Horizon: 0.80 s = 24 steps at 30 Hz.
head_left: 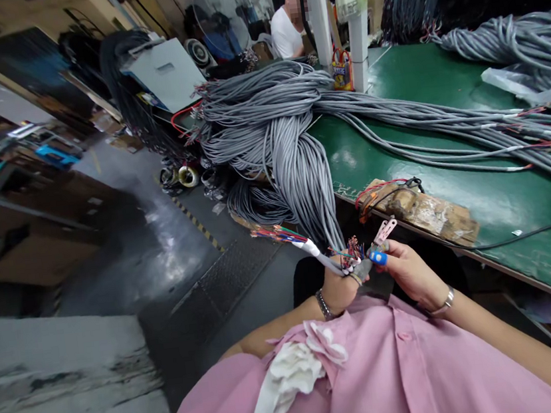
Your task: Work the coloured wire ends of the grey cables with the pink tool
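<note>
My left hand [341, 291] is closed around the ends of grey cables, low in front of my lap. Thin coloured wires [354, 250] fan out above its fingers. One thicker grey cable [317, 255] sticks out to the left, with white wrap and red, blue and green wires at its tip. Close beside it, my right hand [411, 273] pinches a small pale-pink tool with holes in it [385, 230]; its exact kind does not show. Blue tape [378, 258] wraps one right fingertip. Grey covering also shows on the left fingers.
A big heap of grey cables [264, 114] drapes over the green table [506, 205]. Near its edge lies a worn wooden block [421, 212] with red and black leads. Across the table a person in white [287, 31] sits behind a white post [356, 22]. A fan [220, 19] stands behind.
</note>
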{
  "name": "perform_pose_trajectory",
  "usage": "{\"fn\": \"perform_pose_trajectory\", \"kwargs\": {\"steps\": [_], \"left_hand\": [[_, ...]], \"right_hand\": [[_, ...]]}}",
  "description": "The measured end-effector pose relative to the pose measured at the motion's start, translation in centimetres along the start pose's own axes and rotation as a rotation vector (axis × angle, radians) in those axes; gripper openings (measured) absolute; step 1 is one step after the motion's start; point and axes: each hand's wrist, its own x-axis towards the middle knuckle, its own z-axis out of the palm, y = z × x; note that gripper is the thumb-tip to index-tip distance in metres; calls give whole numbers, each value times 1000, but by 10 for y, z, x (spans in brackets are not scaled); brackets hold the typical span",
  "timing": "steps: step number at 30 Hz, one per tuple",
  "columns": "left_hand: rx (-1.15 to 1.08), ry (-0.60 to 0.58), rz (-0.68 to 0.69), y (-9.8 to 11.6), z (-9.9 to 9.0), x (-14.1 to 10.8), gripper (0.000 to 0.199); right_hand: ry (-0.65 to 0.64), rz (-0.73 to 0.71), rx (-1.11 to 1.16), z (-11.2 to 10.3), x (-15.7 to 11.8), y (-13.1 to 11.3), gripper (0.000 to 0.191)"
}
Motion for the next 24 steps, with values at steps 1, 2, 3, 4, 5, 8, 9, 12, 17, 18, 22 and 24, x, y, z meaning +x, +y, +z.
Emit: {"fn": "perform_pose_trajectory", "kwargs": {"steps": [1,2,3,4,5,8,9,12,17,18,22,24], "left_hand": [[2,0,7,-1,0,-1,32],[1,2,11,-2,0,-1,32],[2,5,11,-3,-1,-2,32],[4,13,8,-4,-1,-2,32],[8,22,7,-4,-1,-3,33],[34,22,11,-4,-1,-3,35],[31,19,10,-5,-1,-3,34],[-8,16,-13,-8,-1,-3,30],[0,25,-36,-13,-2,-3,30],[4,34,-40,-13,-2,-3,32],[-36,61,-96,-9,-2,-3,37],[-72,76,-125,-7,-1,-3,37]], "right_hand": [[10,-6,-6,0,0,1,16],[17,-12,-11,0,-1,2,16],[23,-18,-13,0,-2,2,15],[27,-22,-12,1,-2,3,15],[28,-25,-9,2,-3,3,14],[2,-24,1,5,-4,2,13],[-9,-23,-5,5,-3,2,13],[-13,-27,-48,6,-2,1,16],[40,-27,-94,6,0,3,18],[51,-28,-97,6,0,3,18],[85,-69,-87,7,-2,9,18],[106,-107,-81,9,-2,12,18]]}}
